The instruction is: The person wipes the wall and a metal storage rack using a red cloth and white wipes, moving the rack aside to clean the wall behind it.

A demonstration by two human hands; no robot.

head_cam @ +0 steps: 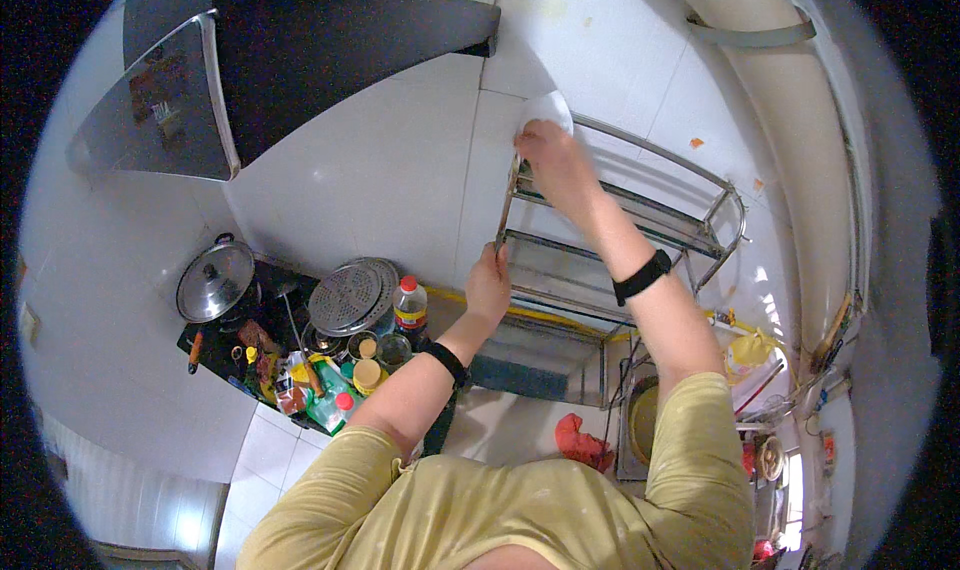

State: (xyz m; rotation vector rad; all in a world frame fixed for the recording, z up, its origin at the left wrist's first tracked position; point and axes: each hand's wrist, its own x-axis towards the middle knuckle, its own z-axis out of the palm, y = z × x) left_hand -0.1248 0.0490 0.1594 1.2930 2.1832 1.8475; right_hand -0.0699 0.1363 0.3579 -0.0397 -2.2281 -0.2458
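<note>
A multi-tier metal rack (652, 232) stands against the tiled wall before me. My left hand (489, 281) is closed around its left upright, near the middle tier. Higher up, my right hand (551, 157) is at the top left corner of the rack, slightly blurred. It holds a round white thing (553, 109), perhaps a plate or a cloth, which is partly hidden behind the fingers. Black bands circle both wrists.
At left, a black stove top carries a lidded steel pot (216, 280), perforated steel steamer trays (352, 296), a red-capped bottle (410, 305), jars and packets. The range hood (322, 52) hangs above. A red bag (581, 441) lies beside a sink (641, 420) at lower right.
</note>
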